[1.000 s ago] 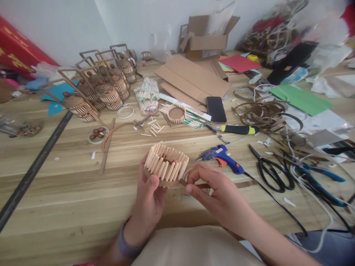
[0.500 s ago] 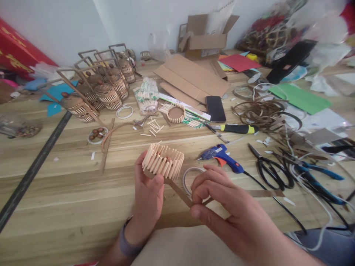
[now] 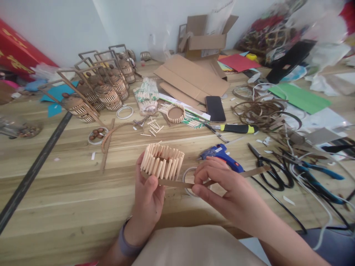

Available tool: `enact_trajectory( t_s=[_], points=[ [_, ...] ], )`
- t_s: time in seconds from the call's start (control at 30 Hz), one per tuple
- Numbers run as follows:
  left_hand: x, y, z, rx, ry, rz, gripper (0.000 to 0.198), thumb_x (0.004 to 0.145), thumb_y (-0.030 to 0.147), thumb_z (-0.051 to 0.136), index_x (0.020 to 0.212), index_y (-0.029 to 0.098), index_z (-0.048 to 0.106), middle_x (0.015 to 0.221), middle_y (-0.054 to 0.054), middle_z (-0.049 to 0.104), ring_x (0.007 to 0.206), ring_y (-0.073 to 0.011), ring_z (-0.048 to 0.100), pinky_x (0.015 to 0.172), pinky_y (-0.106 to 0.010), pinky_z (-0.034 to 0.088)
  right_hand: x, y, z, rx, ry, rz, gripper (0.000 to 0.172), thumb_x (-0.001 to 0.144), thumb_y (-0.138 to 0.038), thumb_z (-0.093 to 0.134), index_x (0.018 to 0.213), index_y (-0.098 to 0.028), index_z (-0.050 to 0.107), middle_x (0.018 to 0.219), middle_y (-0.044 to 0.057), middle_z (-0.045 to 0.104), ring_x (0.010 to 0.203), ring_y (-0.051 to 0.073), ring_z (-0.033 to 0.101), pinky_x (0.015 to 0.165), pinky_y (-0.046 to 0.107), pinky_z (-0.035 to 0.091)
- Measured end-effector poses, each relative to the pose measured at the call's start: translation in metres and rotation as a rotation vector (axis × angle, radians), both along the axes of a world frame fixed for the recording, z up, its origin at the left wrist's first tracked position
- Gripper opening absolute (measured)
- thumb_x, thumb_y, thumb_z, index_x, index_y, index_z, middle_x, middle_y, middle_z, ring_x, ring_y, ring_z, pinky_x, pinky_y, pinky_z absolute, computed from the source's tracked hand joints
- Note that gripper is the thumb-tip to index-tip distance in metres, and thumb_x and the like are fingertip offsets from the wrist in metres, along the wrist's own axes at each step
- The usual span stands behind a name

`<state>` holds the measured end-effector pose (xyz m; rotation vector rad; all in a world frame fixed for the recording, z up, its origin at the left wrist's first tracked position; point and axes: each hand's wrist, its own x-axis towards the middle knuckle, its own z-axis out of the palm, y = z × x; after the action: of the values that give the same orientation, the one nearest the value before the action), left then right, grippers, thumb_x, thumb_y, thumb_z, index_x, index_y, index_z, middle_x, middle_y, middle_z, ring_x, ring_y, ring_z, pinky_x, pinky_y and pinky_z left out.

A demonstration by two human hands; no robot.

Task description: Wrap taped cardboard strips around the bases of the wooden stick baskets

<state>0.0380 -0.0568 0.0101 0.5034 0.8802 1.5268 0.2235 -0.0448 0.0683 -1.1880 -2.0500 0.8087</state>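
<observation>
The ring of sticks was held above the near middle of the desk, its open side facing up. Its short pale sticks ran nearly upright, their tops leaning slightly right. The person's left hand cupped it from the left and below, the thumb on the near side by its lower edge, the other fingers partly hidden.

From that lower edge a flat brown strip ran rightward. Its long axis lay left to right, dipping a little toward the near side, then angling to the far right, where its loose end crossed in front of the scissors. The right hand had the strip pinched narrowly between thumb and fingers. A white hoop showed partly under that hand, and the blue glue gun lay just beyond it.

Farther left, another white hoop held a cluster of brown balls. Toward the far middle sat a smaller stick ring, opening up, with a brown floor inside. Left of that, a clear bag was full of sticks. At the far left I saw a blurred clear container with small mixed pieces in it. A cardboard box stood open at the far side, white packaging rising from it.
</observation>
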Motion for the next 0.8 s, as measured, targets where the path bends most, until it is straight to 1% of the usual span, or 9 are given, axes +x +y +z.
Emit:
enact_trajectory(
  t_s=[0.07,0.2,0.3,0.4,0.5,0.63,0.8],
  points=[
    [0.000,-0.001,0.000,-0.035,-0.022,-0.024,0.068,0.073,0.041,0.083,0.135,0.034,0.054,0.116,-0.001,0.069,0.092,-0.0173,0.069,0.071,-0.021,0.056,0.000,0.004,-0.003,-0.040,-0.005,0.000,0.019,0.092,-0.023,0.060,0.073,-0.023,0.057,0.073,-0.001,0.063,0.075,0.018,0.057,0.079,0.036,0.043],
    [0.002,-0.001,0.004,-0.025,-0.086,-0.072,0.076,0.070,0.047,0.085,0.138,0.037,0.052,0.124,-0.002,0.068,0.103,-0.0219,0.067,0.074,-0.023,0.057,-0.002,0.010,-0.009,-0.105,0.018,0.009,0.020,0.092,-0.026,0.059,0.072,-0.022,0.057,0.073,0.000,0.063,0.076,0.018,0.058,0.077,0.035,0.044],
    [0.005,0.000,0.007,0.001,-0.118,-0.083,0.077,0.068,0.049,0.086,0.137,0.038,0.053,0.125,-0.003,0.068,0.105,-0.0238,0.067,0.070,-0.024,0.057,-0.004,0.012,-0.014,-0.160,0.043,0.018,0.019,0.092,-0.028,0.058,0.074,-0.022,0.058,0.076,0.001,0.064,0.078,0.018,0.059,0.077,0.035,0.045],
    [0.007,0.001,0.006,0.014,-0.138,-0.091,0.076,0.068,0.049,0.086,0.136,0.038,0.053,0.122,-0.002,0.069,0.104,-0.0229,0.068,0.068,-0.022,0.056,-0.006,0.014,-0.016,-0.205,0.077,0.033,0.018,0.092,-0.028,0.058,0.076,-0.021,0.060,0.080,0.002,0.066,0.081,0.018,0.060,0.076,0.033,0.046],
    [0.008,0.001,0.004,0.028,-0.136,-0.116,0.076,0.070,0.051,0.084,0.137,0.036,0.053,0.120,-0.002,0.070,0.104,-0.0222,0.068,0.072,-0.023,0.057,-0.008,0.015,-0.017,-0.213,0.138,0.050,0.017,0.092,-0.027,0.059,0.076,-0.021,0.062,0.083,0.002,0.065,0.082,0.017,0.060,0.075,0.031,0.047],
    [0.009,0.002,0.002,0.060,-0.098,-0.158,0.075,0.072,0.054,0.081,0.138,0.032,0.052,0.119,-0.005,0.070,0.103,-0.0243,0.068,0.077,-0.027,0.057,-0.011,0.014,-0.018,-0.230,0.196,0.043,0.015,0.091,-0.026,0.059,0.078,-0.021,0.064,0.089,0.004,0.063,0.084,0.016,0.061,0.074,0.029,0.049],
    [0.010,0.001,0.000,0.112,0.015,-0.179,0.073,0.072,0.043,0.083,0.136,0.028,0.051,0.115,-0.006,0.069,0.105,-0.0270,0.067,0.089,-0.036,0.055,-0.013,0.008,-0.021,-0.211,0.178,0.022,0.015,0.092,-0.024,0.058,0.078,-0.021,0.060,0.088,0.003,0.062,0.082,0.016,0.059,0.073,0.028,0.048]
  ],
)
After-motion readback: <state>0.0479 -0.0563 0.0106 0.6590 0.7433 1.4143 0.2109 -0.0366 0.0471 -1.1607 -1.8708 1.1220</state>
